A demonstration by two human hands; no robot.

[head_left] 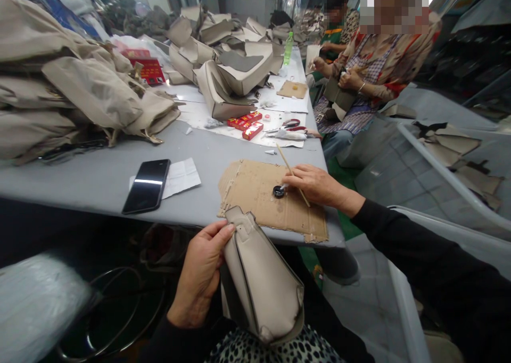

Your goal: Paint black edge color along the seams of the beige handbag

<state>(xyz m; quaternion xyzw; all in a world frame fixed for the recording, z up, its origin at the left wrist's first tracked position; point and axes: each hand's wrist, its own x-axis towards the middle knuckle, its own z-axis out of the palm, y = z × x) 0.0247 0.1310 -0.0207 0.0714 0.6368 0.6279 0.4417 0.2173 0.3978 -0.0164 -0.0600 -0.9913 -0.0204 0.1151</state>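
Note:
My left hand point(203, 267) grips the upper end of a beige leather bag point(265, 278) between thumb and fingers. The bag tilts over my lap, its dark edges and lower corners facing up. Over a piece of cardboard point(247, 187), my right hand point(313, 184) pinches a small white-tipped tool point(283, 187), whose end meets a little round black pot point(278, 192). A thin wooden stick point(285, 158) passes under the fingers of that hand; whether they grip it too, I cannot tell.
A phone point(147, 186) lies on white paper point(182, 178) at left. Beige bags point(35, 86) are piled behind it. Red boxes point(251, 130) and scissors point(291, 123) lie further back. Grey bins point(439, 192) stand at right, where a co-worker point(371, 70) sits holding a bag piece.

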